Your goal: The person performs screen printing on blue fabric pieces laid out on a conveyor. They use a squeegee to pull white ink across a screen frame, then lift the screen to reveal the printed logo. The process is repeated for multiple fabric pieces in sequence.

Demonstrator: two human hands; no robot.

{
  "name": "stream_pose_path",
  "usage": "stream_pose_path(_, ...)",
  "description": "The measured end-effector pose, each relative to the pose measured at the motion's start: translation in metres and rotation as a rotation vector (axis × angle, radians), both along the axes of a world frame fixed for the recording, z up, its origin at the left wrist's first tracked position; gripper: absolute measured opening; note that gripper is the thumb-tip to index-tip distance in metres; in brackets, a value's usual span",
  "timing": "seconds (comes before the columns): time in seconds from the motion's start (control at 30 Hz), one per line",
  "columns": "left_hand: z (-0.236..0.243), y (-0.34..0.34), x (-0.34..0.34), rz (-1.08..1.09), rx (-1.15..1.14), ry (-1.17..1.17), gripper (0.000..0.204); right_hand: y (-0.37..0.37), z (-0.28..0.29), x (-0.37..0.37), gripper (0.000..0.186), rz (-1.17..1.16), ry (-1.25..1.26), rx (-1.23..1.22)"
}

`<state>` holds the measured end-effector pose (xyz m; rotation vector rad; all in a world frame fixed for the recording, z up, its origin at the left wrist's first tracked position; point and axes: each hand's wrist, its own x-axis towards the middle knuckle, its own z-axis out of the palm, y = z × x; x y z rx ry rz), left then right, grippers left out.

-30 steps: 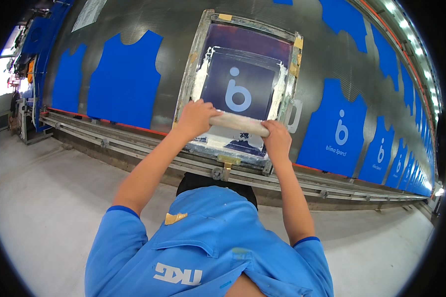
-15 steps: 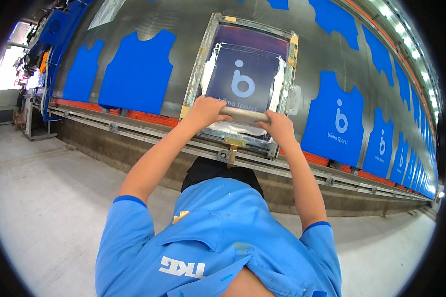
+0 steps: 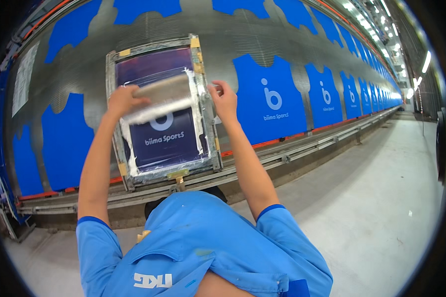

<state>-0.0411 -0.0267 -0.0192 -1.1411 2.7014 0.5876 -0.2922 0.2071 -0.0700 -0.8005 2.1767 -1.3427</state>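
Observation:
A screen-printing frame [image 3: 201, 79] lies on the long table, its dark mesh bearing a pale round logo and lettering. White ink [image 3: 132, 153] lines the inner edges of the mesh. My left hand [image 3: 123, 101] is closed round the left end of a wide squeegee [image 3: 164, 90], which is smeared by motion. The squeegee lies across the upper half of the screen, with a band of white ink along its lower edge. Just beyond the frame's right side is my right hand [image 3: 224, 101], off the squeegee, fingers loosely bent and apart, with nothing visible in them.
Right of the frame, a blue vest panel [image 3: 265, 99] carries the white print, and several more printed panels run off along the table. Plain blue panels [image 3: 67, 141] lie at the left. A metal rail [image 3: 282, 159] follows the table's near edge, beside a pale floor [image 3: 366, 183].
The squeegee has moved from the near end of the screen toward its far half. My right hand has let go of it and moved right. The view has turned rightward.

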Motion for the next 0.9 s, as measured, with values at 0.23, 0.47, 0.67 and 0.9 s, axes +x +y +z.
stream_pose_path(0.23, 0.005, -0.073, -0.018, -0.077, 0.011, 0.028, 0.05, 0.011, -0.062, 0.024, 0.028, -0.053, 0.004, 0.078)
stream_pose_path(0.47, -0.016, -0.06, -0.019, -0.043, 0.021, -0.039, 0.05, -0.005, -0.055, 0.007, 0.031, -0.013, 0.046, 0.064)
stream_pose_path(0.67, 0.004, 0.029, -0.01, -0.022, -0.01, 0.044, 0.042, -0.02, -0.05, -0.054, 0.026, 0.021, 0.057, 0.075)
stream_pose_path(0.9, 0.004, 0.211, 0.051, 0.04, -0.017, 0.312, 0.056, -0.022, -0.042, -0.077, 0.023, -0.02, -0.16, 0.025)
